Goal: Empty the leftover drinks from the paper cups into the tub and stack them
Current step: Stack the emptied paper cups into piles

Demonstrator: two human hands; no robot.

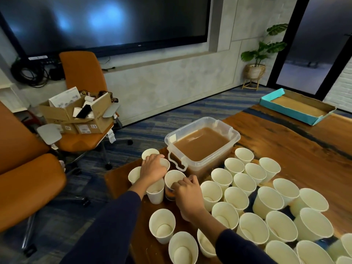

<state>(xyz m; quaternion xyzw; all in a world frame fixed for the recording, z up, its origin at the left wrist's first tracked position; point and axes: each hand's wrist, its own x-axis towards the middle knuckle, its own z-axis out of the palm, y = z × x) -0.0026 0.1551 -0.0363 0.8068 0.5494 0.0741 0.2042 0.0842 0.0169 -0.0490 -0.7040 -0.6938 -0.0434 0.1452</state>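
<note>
A clear plastic tub [235, 137] full of brown liquid stands near the table's left corner. Several white paper cups stand upright around it on the wooden table [304, 145]. My left hand [152, 168] rests over the rim of one cup [166, 163] just left of the tub, fingers curled on it. My right hand [187, 193] grips the side of another cup [174, 180] in front of the tub; its lower part looks dark and wet. Cups nearest me, such as one white cup [162, 224], show pale bottoms.
A teal cardboard tray [274, 104] lies at the table's far end. Orange chairs [28, 187] stand to the left, one carrying open cardboard boxes [76, 115]. A big dark screen hangs on the wall, and a potted plant [255, 69] stands in the far corner.
</note>
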